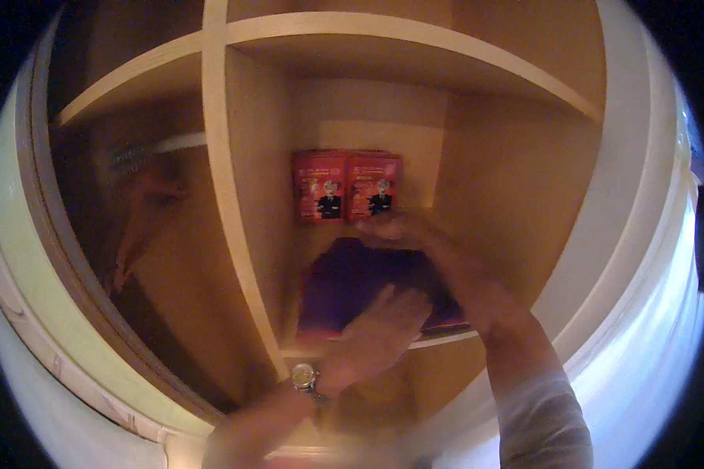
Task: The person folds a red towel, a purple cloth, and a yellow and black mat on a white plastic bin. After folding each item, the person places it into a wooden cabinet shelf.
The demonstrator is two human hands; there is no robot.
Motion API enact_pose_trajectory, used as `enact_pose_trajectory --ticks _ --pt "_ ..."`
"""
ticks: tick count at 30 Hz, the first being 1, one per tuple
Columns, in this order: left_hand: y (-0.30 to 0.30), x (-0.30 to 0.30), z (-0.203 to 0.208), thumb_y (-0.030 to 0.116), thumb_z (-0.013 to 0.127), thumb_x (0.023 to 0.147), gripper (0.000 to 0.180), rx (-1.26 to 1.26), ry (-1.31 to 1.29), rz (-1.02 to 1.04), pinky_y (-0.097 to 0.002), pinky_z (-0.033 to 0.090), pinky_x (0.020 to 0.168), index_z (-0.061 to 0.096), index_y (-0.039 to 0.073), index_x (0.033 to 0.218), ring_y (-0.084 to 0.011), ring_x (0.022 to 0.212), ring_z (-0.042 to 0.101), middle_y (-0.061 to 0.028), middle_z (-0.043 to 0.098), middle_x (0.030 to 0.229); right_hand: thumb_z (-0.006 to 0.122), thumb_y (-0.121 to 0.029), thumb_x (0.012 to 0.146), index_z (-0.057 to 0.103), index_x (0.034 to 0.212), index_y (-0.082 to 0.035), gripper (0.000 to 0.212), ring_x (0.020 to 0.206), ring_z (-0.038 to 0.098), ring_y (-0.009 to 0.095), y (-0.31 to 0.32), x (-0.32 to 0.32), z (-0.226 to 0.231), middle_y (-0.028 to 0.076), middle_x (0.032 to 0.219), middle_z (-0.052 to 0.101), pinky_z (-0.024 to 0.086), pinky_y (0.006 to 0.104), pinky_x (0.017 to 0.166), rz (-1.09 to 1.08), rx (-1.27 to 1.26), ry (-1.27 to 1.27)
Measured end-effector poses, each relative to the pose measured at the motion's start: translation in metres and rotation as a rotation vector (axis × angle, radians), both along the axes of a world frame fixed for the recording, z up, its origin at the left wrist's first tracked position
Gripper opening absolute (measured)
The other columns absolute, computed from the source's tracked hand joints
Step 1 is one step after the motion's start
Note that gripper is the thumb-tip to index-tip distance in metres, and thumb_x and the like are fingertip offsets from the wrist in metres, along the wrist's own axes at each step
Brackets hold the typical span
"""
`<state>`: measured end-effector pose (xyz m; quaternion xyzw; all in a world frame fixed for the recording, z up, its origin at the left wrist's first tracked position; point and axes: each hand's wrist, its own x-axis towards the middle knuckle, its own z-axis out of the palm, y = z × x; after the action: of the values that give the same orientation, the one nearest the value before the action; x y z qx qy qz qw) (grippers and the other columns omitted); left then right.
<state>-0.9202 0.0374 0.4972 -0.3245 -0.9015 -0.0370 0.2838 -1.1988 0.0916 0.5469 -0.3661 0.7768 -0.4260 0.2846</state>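
A folded dark purple cloth [344,270] lies on the shelf of a wooden cupboard compartment. My left hand [383,324], with a watch [304,377] at the wrist, rests flat over its near part, fingers stretched out. Reaching further in, my right hand [395,229] is over the cloth's far edge, just in front of two red packages [319,187] [374,186]. Its fingers point left and look extended, though they are somewhat blurred. Neither hand appears to hold anything. Both packages stand upright side by side, each with a printed dark-suited figure.
An upright wooden divider [235,187] bounds the compartment on the left, and a shelf board [383,27] runs above. In the darker left compartment are a light rail [181,142] and hangers [133,156]. White fabric [641,375] hangs at the right.
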Motion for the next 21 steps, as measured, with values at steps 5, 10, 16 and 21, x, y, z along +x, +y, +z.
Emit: enact_pose_trajectory --ticks 5,10,16,21 --pt "0.005 -0.007 -0.004 0.028 0.055 0.101 0.049 0.013 0.001 -0.028 -0.0509 0.026 0.122 0.054 0.002 0.142 -0.0300 0.144 0.045 -0.0173 0.053 0.150 0.066 -0.055 0.095 0.065 0.131 -0.005 0.062 0.122 0.058 0.023 0.054 0.014 0.014 0.008 0.135 0.062 0.042 0.0374 0.109 -0.027 0.191 0.226" --pt "0.003 -0.005 -0.002 0.027 0.059 0.100 0.050 0.026 0.044 -0.036 -0.0507 0.028 0.121 0.053 0.002 0.142 -0.0322 0.142 0.046 -0.0183 0.054 0.148 0.071 -0.051 0.092 0.072 0.121 -0.008 0.051 0.112 0.061 0.019 0.054 0.014 0.022 0.005 0.124 0.069 0.045 0.0367 0.102 -0.122 0.353 0.379" --pt "0.005 -0.006 -0.002 0.027 0.060 0.099 0.050 0.036 0.054 -0.056 -0.0510 0.029 0.121 0.053 0.001 0.142 -0.0318 0.142 0.047 -0.0192 0.054 0.148 0.067 -0.047 0.095 0.075 0.113 -0.010 0.042 0.099 0.065 0.019 0.062 0.013 0.026 0.006 0.108 0.074 0.050 0.0384 0.091 -0.151 0.178 0.585" --pt "0.000 -0.004 -0.004 0.027 0.060 0.099 0.051 0.037 0.051 -0.051 -0.0511 0.028 0.121 0.053 0.002 0.142 -0.0321 0.142 0.046 -0.0195 0.054 0.148 0.063 -0.051 0.097 0.072 0.113 -0.005 0.050 0.103 0.066 0.025 0.063 0.027 0.028 0.013 0.110 0.074 0.050 0.0405 0.093 -0.103 0.181 0.708"
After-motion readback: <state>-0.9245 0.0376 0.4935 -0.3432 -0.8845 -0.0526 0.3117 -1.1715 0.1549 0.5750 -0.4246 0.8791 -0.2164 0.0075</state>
